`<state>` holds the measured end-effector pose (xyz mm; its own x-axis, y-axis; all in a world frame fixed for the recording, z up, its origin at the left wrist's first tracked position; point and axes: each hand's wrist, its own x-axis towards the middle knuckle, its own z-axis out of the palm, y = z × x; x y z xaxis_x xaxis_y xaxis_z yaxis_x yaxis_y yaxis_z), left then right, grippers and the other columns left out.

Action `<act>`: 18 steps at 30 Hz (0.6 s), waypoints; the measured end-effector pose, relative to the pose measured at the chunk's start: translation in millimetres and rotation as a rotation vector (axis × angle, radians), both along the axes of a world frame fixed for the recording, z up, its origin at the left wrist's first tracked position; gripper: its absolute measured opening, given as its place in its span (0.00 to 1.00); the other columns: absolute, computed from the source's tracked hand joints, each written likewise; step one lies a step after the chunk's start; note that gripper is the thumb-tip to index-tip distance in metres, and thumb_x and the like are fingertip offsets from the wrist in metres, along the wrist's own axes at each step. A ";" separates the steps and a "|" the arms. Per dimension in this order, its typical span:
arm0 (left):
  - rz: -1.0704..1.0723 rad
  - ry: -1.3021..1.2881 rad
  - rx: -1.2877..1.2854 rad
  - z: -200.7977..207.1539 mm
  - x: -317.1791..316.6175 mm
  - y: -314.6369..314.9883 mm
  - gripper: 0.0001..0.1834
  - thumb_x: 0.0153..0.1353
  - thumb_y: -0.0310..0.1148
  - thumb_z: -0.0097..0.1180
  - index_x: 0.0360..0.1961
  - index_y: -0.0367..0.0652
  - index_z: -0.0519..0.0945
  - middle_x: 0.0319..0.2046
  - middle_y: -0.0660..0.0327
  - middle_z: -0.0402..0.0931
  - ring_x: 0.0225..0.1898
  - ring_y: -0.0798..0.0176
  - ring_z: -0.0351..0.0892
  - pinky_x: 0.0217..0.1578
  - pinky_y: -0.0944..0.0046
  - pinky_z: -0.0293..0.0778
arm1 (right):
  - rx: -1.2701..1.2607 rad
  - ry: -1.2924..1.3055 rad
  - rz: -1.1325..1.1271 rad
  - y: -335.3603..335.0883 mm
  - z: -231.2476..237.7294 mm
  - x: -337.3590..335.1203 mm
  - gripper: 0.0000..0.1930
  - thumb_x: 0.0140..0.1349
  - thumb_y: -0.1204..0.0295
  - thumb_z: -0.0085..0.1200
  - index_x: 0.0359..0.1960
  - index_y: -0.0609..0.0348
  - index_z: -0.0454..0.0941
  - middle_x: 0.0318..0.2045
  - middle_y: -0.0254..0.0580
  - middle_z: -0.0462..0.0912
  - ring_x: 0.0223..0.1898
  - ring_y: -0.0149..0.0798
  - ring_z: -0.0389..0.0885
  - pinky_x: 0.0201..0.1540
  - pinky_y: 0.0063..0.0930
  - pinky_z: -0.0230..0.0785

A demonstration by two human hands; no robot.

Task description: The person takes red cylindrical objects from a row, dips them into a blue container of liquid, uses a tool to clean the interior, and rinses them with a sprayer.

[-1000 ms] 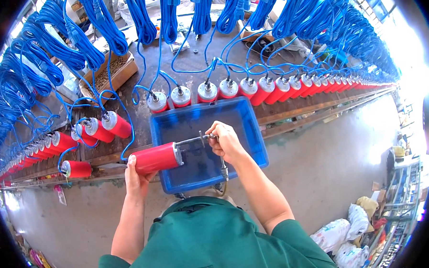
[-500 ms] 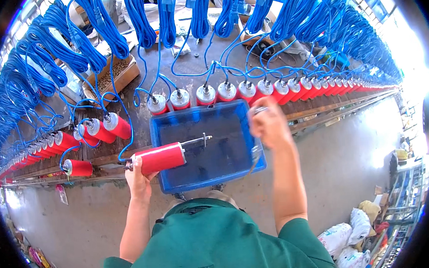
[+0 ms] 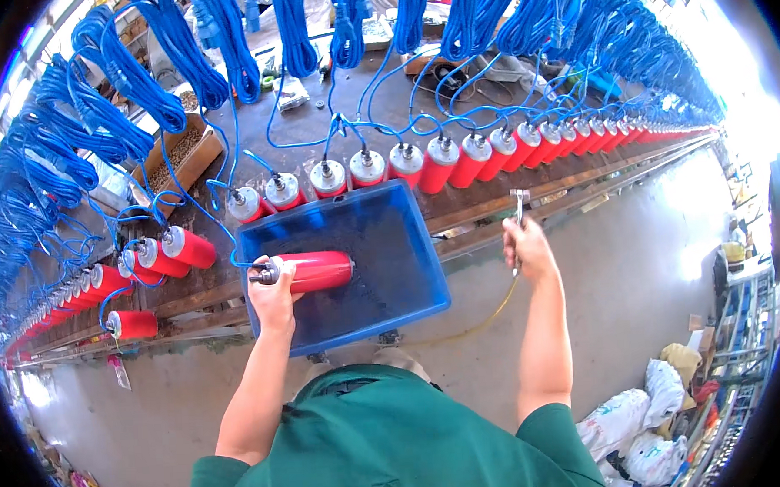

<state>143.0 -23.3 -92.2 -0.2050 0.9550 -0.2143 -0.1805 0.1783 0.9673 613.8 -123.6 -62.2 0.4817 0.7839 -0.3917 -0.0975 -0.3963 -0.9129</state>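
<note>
My left hand [image 3: 275,296] is wrapped round the metal-capped end of a red cylinder [image 3: 322,271], held sideways over a blue plastic tray [image 3: 268,336]. From that capped end a blue cable [image 3: 233,242] runs up to the left. The cylinder's other end points right, and no rod shows there. Out to the right of the tray, my right hand [image 3: 529,248] grips a slim metal tool [image 3: 519,203] with a T-shaped top, held upright. A thin yellow hose [image 3: 497,313] trails from below that hand toward the tray's near edge.
Capped red cylinders [image 3: 440,165] line the workbench [image 3: 341,115] edge on both sides, wired to hanging blue cable coils [image 3: 294,30]. One red cylinder [image 3: 135,324] lies apart at left. A cardboard box of small parts [image 3: 182,157] sits behind. White sacks [image 3: 620,421] lie lower right.
My right hand has moved right and down from the tray's rim and now holds the metal tool. The rod with a crosspiece no longer shows at the cylinder's right end. The view has shifted.
</note>
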 end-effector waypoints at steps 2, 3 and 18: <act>0.019 -0.039 -0.121 -13.2 7.7 1.0 0.32 0.63 0.39 0.76 0.62 0.47 0.71 0.49 0.58 0.80 0.46 0.58 0.88 0.32 0.49 0.91 | 0.200 0.059 -0.078 5.7 31.1 -5.2 0.09 0.77 0.65 0.58 0.43 0.54 0.72 0.25 0.33 0.77 0.18 0.30 0.74 0.19 0.28 0.67; 0.017 -0.036 -0.124 -22.5 8.0 1.6 0.32 0.63 0.39 0.76 0.62 0.47 0.71 0.49 0.58 0.80 0.46 0.58 0.88 0.32 0.49 0.91 | 0.309 0.099 -0.180 7.9 43.6 -19.4 0.08 0.77 0.65 0.58 0.44 0.54 0.73 0.25 0.33 0.77 0.18 0.30 0.74 0.19 0.27 0.67; -0.089 -0.316 -0.503 -39.7 -31.1 -7.3 0.33 0.69 0.28 0.64 0.72 0.35 0.65 0.64 0.48 0.75 0.66 0.46 0.75 0.65 0.42 0.74 | -0.247 -0.664 0.051 29.9 -145.7 -12.2 0.20 0.66 0.62 0.59 0.51 0.66 0.81 0.46 0.65 0.87 0.52 0.66 0.85 0.57 0.50 0.76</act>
